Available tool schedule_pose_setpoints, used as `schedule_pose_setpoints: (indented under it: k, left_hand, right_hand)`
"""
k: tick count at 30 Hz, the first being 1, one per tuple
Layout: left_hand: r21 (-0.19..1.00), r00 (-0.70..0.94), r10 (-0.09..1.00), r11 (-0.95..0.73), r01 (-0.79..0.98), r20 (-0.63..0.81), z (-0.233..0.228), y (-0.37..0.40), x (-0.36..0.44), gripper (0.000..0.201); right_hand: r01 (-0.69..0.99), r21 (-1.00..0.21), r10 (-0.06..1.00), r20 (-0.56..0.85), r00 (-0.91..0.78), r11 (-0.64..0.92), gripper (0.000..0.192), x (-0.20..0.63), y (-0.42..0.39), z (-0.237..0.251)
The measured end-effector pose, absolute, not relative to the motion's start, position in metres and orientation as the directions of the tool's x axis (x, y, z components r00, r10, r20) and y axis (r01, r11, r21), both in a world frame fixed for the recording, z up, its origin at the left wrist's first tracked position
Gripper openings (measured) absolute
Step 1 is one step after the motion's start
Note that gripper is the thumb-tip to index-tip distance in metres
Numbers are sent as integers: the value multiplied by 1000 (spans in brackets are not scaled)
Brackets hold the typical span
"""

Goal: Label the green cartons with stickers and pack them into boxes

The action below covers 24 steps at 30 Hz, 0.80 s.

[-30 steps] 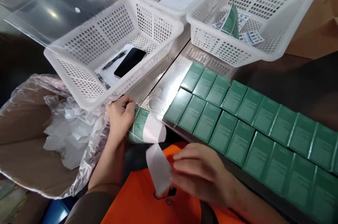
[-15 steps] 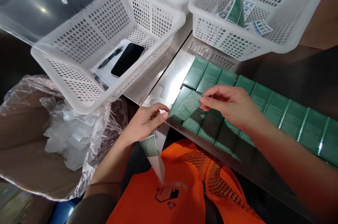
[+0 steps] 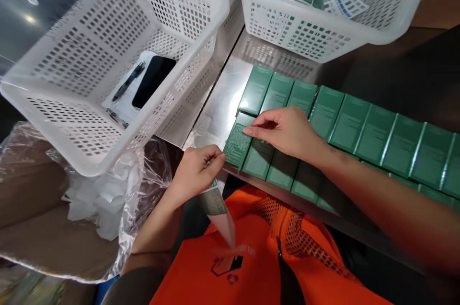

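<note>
A green label [image 3: 237, 144] covered in small print lies over the top of the front-left green box, lined up closely with its edges. My right hand [image 3: 287, 132] is closed, with thumb and forefinger pinching the label's upper right corner. At the lower left corner of the label is my left hand [image 3: 199, 168], its thumb and fingertips pressed together. From that hand a label strip [image 3: 212, 202] with a pale backing end hangs down in front of the orange vest. Two rows of shiny green boxes [image 3: 325, 111] run off to the right.
On the left, a white basket [image 3: 194, 84] holds a phone [image 3: 153, 79] and a pen [image 3: 128, 82]. Another white basket [image 3: 287, 24] at the back contains label sheets [image 3: 347, 5]. Below left, a lined bin [image 3: 53, 228] has crumpled white backing scraps [image 3: 104, 199] in it.
The label, slanted between both hands before, now lies flat and aligned on the front-left box. My right hand has moved left with its corner. The view has shifted.
</note>
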<state>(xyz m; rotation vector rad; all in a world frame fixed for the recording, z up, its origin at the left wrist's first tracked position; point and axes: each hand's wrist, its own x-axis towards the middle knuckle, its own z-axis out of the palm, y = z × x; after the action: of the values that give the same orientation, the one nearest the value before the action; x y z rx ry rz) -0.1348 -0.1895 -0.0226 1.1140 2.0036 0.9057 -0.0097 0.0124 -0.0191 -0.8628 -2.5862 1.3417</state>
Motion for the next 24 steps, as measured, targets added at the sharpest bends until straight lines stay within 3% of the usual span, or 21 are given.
schedule_pose_setpoints:
  k: [8,24]
  left_hand:
    - [753,-431,842,506,421,-324,-25,-184,-137,33]
    - [714,-451,829,532,456,-329,-27,-178,-134,28]
  right_hand:
    - [414,-743,511,-113,-852,525,17,-11,6,-24]
    - [368,-722,512,-21,-859,587,16,-7,1,-32]
